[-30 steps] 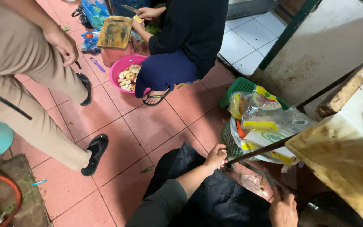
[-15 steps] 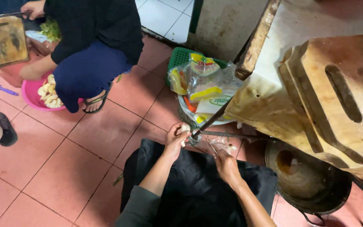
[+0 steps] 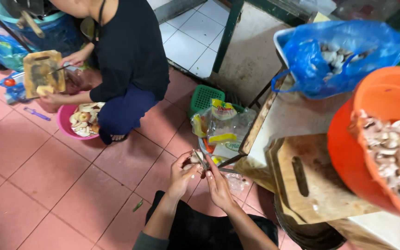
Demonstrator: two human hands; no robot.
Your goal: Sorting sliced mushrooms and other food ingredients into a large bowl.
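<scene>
Being pinched in the left hand [image 3: 181,173], just below the plastic bags [image 3: 221,127], is a small pale mushroom [image 3: 191,159]. A knife [image 3: 201,160] is being gripped tight by the right hand [image 3: 218,185]. It looks light, soft and crumbly, best held gently around its sides.

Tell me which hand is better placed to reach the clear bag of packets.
Probably the right hand: it lies nearer the clear bag of packets, while the left hand is curled around a pale piece.
</scene>
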